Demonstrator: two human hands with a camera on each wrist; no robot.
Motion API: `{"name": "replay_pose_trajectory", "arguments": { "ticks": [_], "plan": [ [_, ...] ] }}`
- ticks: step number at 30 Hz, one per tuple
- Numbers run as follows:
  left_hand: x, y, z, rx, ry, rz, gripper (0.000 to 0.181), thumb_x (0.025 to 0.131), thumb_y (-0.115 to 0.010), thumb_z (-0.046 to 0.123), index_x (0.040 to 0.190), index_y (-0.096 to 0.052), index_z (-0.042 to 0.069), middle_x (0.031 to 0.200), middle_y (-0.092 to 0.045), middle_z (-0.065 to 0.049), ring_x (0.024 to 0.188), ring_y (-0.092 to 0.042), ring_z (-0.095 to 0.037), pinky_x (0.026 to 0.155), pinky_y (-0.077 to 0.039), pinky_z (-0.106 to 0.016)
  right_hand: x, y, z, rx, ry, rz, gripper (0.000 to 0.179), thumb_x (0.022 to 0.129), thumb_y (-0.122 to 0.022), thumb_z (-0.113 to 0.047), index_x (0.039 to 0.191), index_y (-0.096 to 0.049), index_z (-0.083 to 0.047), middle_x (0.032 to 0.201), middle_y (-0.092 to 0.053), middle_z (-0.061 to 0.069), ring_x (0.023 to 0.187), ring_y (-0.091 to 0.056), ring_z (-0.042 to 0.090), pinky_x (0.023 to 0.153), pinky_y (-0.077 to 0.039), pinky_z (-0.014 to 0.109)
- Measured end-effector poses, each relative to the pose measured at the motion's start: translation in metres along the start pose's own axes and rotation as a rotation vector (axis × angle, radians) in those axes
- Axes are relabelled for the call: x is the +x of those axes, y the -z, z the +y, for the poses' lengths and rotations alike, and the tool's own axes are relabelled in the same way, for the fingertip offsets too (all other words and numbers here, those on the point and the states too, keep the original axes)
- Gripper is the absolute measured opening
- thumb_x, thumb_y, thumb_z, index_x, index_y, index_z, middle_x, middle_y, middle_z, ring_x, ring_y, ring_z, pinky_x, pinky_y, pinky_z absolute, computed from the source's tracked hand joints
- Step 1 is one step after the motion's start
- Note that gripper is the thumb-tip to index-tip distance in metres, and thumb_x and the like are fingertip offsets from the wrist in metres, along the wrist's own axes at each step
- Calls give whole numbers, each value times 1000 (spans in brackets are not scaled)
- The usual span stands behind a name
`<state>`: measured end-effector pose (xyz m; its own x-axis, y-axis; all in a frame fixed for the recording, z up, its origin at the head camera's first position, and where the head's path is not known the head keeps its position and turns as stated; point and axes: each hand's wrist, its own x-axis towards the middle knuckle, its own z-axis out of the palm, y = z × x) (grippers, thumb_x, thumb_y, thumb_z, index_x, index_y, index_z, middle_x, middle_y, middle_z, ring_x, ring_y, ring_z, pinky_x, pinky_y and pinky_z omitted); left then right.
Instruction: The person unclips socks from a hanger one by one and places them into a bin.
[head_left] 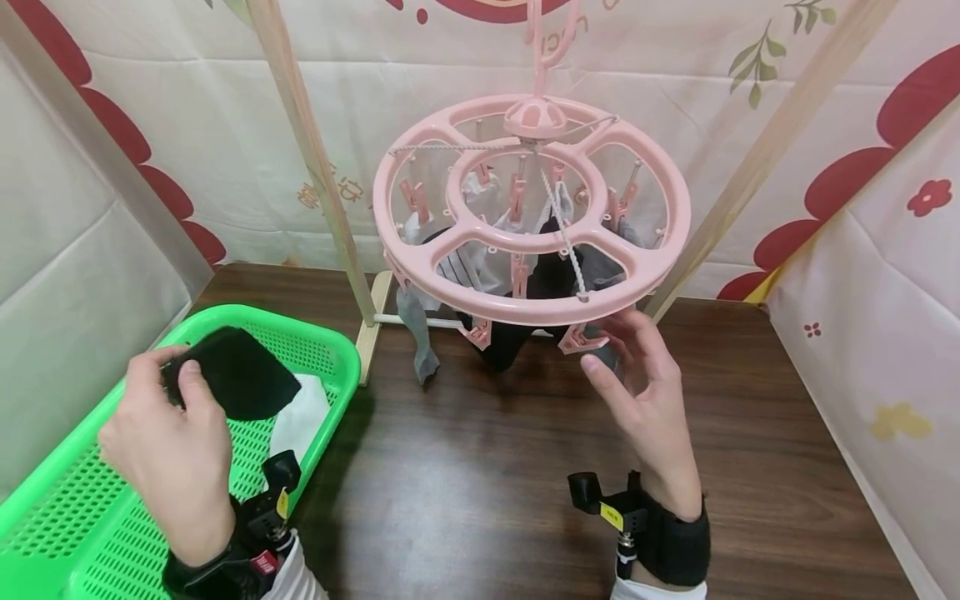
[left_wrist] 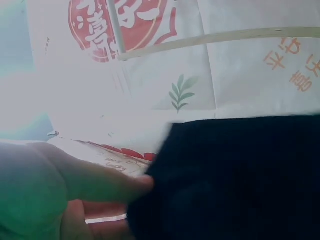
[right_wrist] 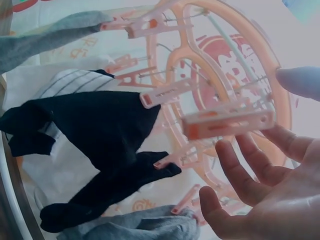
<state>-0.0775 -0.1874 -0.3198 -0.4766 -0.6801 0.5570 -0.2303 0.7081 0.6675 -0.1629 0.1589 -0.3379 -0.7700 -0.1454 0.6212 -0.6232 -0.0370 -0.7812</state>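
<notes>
My left hand (head_left: 172, 450) pinches a piece of black cloth (head_left: 238, 373) between thumb and fingers, above the green basket (head_left: 341, 367). In the left wrist view the black cloth (left_wrist: 230, 175) fills the lower right, and the thumb lies on its edge. My right hand (head_left: 648, 392) is at the front right of the round pink hanger (head_left: 517, 310), fingers spread and slightly bent. A pink clip (head_left: 581, 340) with nothing in it hangs beside those fingers; the right wrist view shows the clip (right_wrist: 230, 122) by the fingertips, but whether they touch is unclear.
Black socks (right_wrist: 115, 125) and a grey sock (head_left: 418, 329) hang from clips on the hanger. White cloth (head_left: 302, 417) lies in the basket. Wooden poles (head_left: 311, 150) flank the hanger over a dark wooden table (head_left: 465, 483). Printed fabric walls (head_left: 862, 250) surround it.
</notes>
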Motion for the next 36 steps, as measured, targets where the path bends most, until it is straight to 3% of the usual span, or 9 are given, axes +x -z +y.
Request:
{"name": "replay_pose_trajectory", "arguments": {
  "ticks": [5,12,19,30,36],
  "plan": [
    [1,1,-2,-28,28,-100,29,98,-52,14,122,-61,1,110,-68,-17,69,-50,-37,68,-26,-33,-1,5,-4,14,-7,21,51,84,-59,12,133,-50,3,126,-54,13,117,-45,33,101,-32,40],
    [0,-2,0,-43,-10,-156,27,97,-54,10,122,-60,0,113,-66,-19,70,-51,-38,72,-28,-36,-2,6,-6,35,2,25,50,86,-61,7,134,-50,1,128,-53,15,118,-45,31,100,-32,39],
    [-4,-7,8,-67,-82,-170,26,93,-62,7,117,-61,-3,111,-66,-22,98,-59,-43,74,-34,-48,-3,8,-13,26,8,41,50,84,-60,10,133,-50,4,128,-53,16,116,-46,32,100,-34,37],
    [-15,-26,28,-105,-269,-244,27,89,-68,6,114,-63,-4,108,-67,-22,90,-62,-41,64,-43,-52,-9,13,-33,-41,6,91,49,80,-59,16,129,-52,9,125,-56,20,112,-50,31,98,-36,33],
    [-21,-47,32,-115,-310,-321,35,87,-71,10,117,-61,-4,108,-66,-23,87,-61,-40,63,-44,-49,-10,12,-39,-3,24,86,45,80,-58,19,124,-54,13,122,-57,22,110,-51,31,98,-36,33]
  ]
}}
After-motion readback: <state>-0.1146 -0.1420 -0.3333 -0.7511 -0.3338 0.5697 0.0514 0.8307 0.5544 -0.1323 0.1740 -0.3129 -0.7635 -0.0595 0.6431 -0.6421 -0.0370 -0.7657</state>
